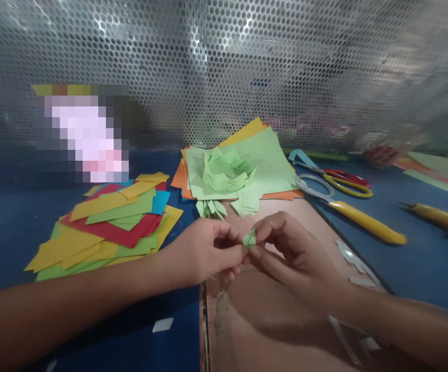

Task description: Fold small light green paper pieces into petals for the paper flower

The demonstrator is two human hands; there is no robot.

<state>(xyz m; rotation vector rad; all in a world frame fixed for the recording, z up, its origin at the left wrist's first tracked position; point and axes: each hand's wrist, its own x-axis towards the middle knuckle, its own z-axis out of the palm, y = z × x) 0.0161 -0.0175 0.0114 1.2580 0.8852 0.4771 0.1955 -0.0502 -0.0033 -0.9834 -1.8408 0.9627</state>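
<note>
Between both hands, above the wooden board, is a small folded piece of light green paper. My left hand pinches its left side between thumb and fingers. On the other side my right hand grips it with thumb and fingertips. Just beyond the hands lie folded green paper pieces and a second small bunch of green folded paper. Behind them a bowl-shaped green paper flower sits on a stack of coloured sheets.
A pile of coloured paper strips lies at left on the blue surface. To the right are a yellow-handled tool with a white loop, scissors and a yellow-handled cutting tool. A perforated metal panel stands behind.
</note>
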